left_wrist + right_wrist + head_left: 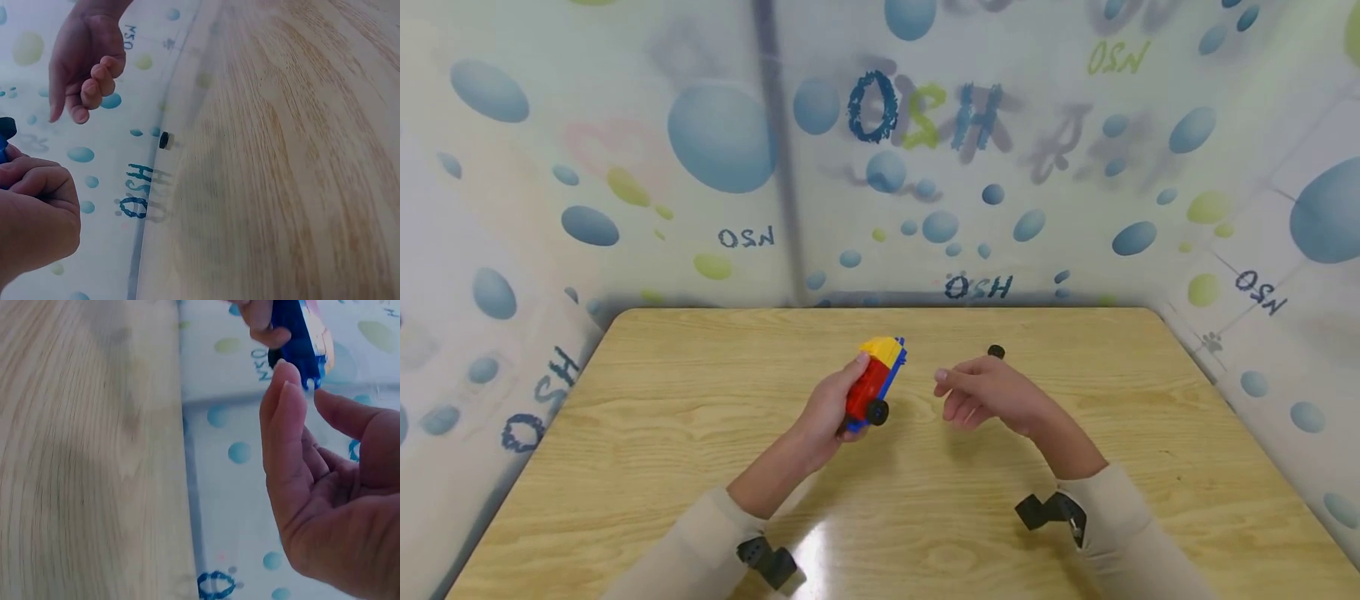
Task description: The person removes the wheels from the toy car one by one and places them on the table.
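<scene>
Head view: toy car gripped by left fingers, right fingers apart.

Left hand grips a toy car above the pale wood-grain table, thumb along its side. Car tilted: yellow end points up and away, red body in the middle, blue base along the right side. Black wheel on the car near its lower end. Right hand well apart to the right, fingers loosely bent, thumb side toward the car. Small round black piece just beyond the right hand's knuckles, partly hidden by them. Light sleeves on both arms; black device at the left cuff, another at the right. Backdrop behind: blue and green ovals, scattered lettering.
</scene>
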{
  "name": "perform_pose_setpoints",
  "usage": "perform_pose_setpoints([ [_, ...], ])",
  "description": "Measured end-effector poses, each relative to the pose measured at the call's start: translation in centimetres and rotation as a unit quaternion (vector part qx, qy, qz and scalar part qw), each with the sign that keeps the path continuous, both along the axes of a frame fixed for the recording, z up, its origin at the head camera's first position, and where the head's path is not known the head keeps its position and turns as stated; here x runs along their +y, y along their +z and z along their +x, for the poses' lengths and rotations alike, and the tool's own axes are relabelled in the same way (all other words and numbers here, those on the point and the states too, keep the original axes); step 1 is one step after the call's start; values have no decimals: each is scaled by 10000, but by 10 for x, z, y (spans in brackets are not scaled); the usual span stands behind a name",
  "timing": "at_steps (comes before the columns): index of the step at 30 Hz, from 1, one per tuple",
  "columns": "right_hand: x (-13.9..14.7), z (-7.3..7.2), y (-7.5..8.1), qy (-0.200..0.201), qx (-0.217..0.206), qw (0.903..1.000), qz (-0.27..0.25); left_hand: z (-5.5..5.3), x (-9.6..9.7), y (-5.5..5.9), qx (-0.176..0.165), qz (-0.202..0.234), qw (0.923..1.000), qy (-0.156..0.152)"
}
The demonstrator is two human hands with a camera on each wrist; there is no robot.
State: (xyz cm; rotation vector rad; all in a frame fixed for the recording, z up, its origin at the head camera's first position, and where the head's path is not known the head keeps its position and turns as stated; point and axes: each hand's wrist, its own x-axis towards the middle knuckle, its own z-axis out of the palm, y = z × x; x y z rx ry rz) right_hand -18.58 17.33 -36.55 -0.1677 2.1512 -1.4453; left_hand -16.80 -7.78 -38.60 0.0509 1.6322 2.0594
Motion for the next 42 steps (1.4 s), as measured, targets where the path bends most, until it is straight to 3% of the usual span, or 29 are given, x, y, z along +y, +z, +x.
perform_pose_setpoints([
  [6, -17, 12, 8, 667, 77, 9975, -196, 1, 4, 3, -20, 182, 9997, 168],
  [19, -46, 36, 9, 1066, -60, 9906, -852, 7, 13, 4, -5, 181, 9998, 35],
  [25, -58, 39, 3, 835, -60, 9892, -1204, 7, 14, 1, -192, 127, 9996, 176],
  [30, -65, 42, -3, 391, -101, 9875, -1525, 7, 16, 2, -96, -29, 9992, 380],
  [37, -70, 46, -8, -175, -139, 9806, -1947, 9, 20, 4, 151, -845, 9925, 876],
  [42, -72, 49, -12, -221, -122, 9726, -2309, 12, 20, 8, 302, -1237, 9865, 1031],
])
